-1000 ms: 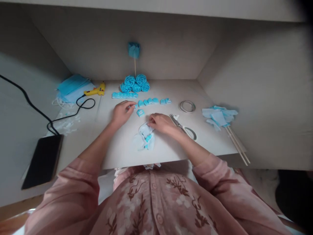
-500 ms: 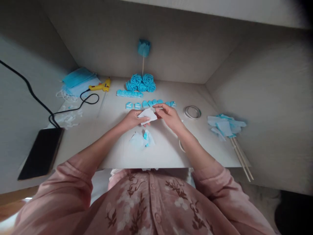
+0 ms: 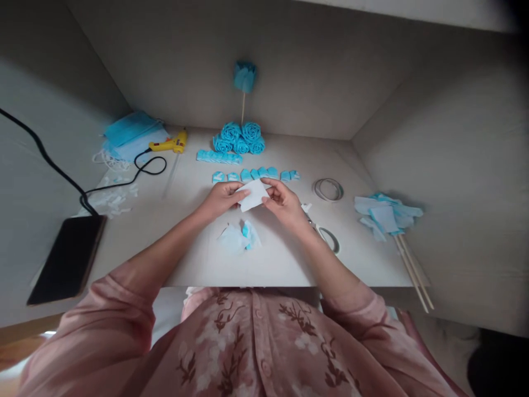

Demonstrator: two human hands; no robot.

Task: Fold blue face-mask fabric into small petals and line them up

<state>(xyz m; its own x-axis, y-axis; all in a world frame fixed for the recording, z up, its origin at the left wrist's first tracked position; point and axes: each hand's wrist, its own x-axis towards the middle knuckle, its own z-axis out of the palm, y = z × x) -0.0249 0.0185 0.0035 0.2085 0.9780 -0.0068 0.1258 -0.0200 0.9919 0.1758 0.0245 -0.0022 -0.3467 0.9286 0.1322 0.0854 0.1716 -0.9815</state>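
Between my two hands is a small white piece of thin sheet material (image 3: 253,196), held above the table. My left hand (image 3: 223,197) pinches its left side, thumb on top. Its right edge is gripped by my right hand (image 3: 285,201), thumb in front and fingers behind. Just beyond my hands lie several blue petal-shaped pieces (image 3: 259,173) in a row. Crumpled white and blue scraps (image 3: 239,237) rest nearer my body. Scissors (image 3: 329,238) lie by my right forearm, which partly hides them.
Behind are a blue overlapping strip (image 3: 219,157), several blue rosettes (image 3: 242,138) and a blue flower on a stick (image 3: 245,77). Left: masks (image 3: 134,132), a yellow glue gun (image 3: 168,144), a dark tablet-like slab (image 3: 66,259). Right: a tape ring (image 3: 328,189), cut pieces (image 3: 386,215), sticks (image 3: 413,270).
My right hand has closed onto the right edge of the white piece, which now lies turned and flatter between both hands. More of the scissors shows beside my right forearm.
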